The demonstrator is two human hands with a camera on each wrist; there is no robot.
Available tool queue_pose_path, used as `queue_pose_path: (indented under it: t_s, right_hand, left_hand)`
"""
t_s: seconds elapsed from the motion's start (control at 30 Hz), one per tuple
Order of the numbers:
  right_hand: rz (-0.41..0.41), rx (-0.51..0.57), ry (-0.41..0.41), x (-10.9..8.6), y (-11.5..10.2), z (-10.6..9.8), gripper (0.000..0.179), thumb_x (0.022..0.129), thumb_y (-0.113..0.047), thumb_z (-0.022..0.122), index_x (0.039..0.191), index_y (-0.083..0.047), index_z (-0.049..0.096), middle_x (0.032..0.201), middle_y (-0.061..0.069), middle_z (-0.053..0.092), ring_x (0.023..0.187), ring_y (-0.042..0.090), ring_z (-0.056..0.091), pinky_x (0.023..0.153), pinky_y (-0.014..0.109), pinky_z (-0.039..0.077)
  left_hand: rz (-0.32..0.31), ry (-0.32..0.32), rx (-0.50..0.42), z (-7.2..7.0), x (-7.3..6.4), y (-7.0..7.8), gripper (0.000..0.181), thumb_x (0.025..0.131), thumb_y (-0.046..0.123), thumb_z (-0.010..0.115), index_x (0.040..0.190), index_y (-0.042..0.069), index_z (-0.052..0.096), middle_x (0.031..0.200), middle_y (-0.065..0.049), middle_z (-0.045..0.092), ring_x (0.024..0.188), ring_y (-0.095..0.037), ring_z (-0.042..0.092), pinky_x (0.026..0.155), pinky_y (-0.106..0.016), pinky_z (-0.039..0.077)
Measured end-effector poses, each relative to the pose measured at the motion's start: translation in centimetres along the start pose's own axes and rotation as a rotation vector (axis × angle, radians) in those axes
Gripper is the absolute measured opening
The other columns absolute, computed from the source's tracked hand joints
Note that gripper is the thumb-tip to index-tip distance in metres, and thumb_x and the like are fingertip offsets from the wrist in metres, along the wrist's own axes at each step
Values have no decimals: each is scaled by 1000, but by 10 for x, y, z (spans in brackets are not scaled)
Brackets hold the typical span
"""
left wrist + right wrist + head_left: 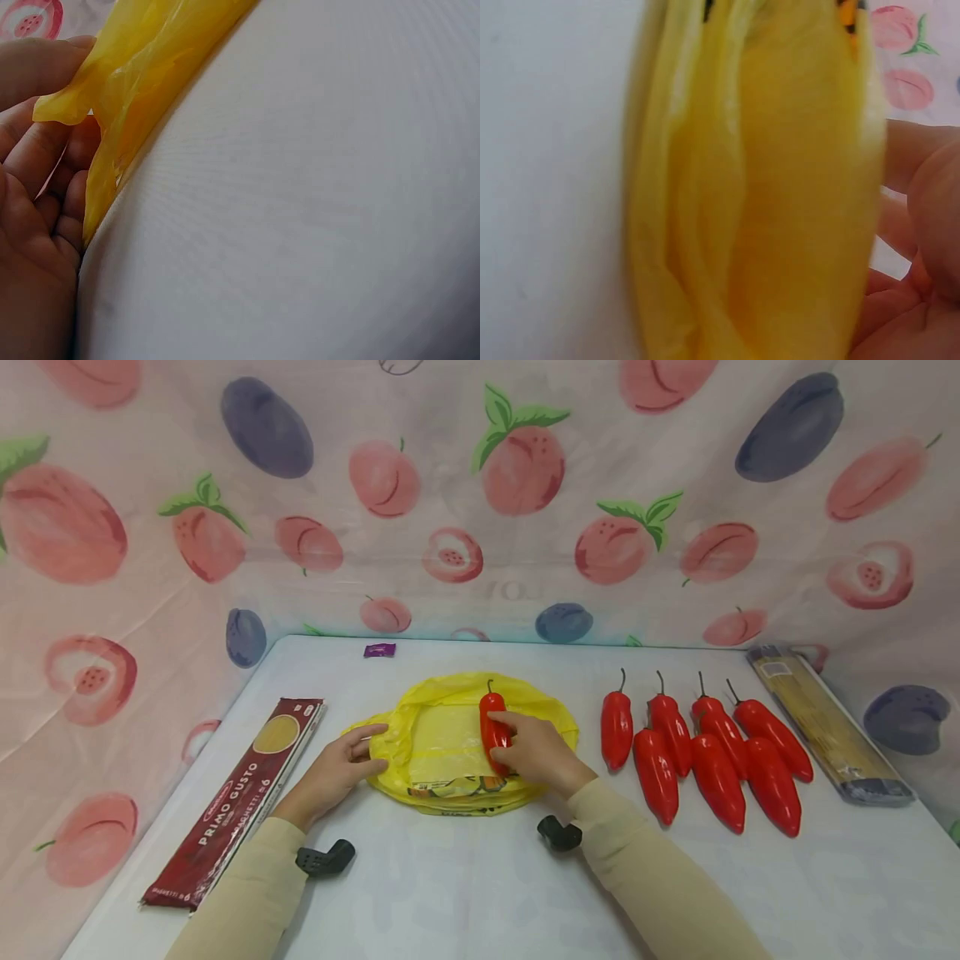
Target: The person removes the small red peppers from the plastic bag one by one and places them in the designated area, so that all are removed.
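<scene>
A yellow plastic bag lies in the middle of the white table, its mouth spread open and facing up. My left hand holds the bag's left rim; in the left wrist view a fold of yellow plastic sits between thumb and fingers. Over the bag's right part, my right hand grips a red chili pepper with its stem pointing away from me. The right wrist view shows mostly the bag's yellow side, with the right fingers partly hidden behind it and the pepper out of sight.
Several red peppers lie in two rows right of the bag. Beyond them is a clear pack of pasta. A dark red spaghetti packet lies at the left, and a small purple wrapped piece near the back edge.
</scene>
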State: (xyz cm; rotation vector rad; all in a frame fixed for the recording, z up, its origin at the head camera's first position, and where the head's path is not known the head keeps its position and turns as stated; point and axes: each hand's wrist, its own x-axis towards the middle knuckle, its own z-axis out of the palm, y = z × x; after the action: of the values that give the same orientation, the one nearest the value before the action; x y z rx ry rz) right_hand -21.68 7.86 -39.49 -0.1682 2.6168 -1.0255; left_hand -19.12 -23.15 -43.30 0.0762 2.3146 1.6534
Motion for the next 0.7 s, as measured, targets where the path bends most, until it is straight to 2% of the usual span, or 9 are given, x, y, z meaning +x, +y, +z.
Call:
queue_pose_path:
  t_s: [0.23, 0.47, 0.7]
  right_hand:
    - [8, 29, 32, -7, -4, -11, 63, 92, -19, 72, 150, -29, 49, 134, 10, 55, 113, 28, 50, 68, 27, 58]
    - [-44, 6, 64, -15, -4, -22, 62, 93, -19, 70, 150, -26, 48, 127, 11, 59, 105, 28, 54, 62, 26, 55]
    - [-68, -4, 87, -27, -1, -38, 64, 92, -19, 71, 152, -22, 46, 129, 13, 58, 108, 29, 54, 68, 29, 58]
  left_hand:
    - [-14, 5, -7, 0, 1, -2, 64, 95, 19, 70, 152, 13, 41, 146, -12, 53, 133, -28, 50, 113, -47, 35]
    - [-12, -1, 1, -1, 1, -3, 64, 94, 20, 70, 152, 14, 41, 146, -12, 53, 133, -27, 50, 113, -47, 34]
    - [-16, 3, -10, 0, 1, -1, 64, 95, 19, 69, 152, 13, 41, 146, -12, 53, 132, -27, 50, 112, -45, 36]
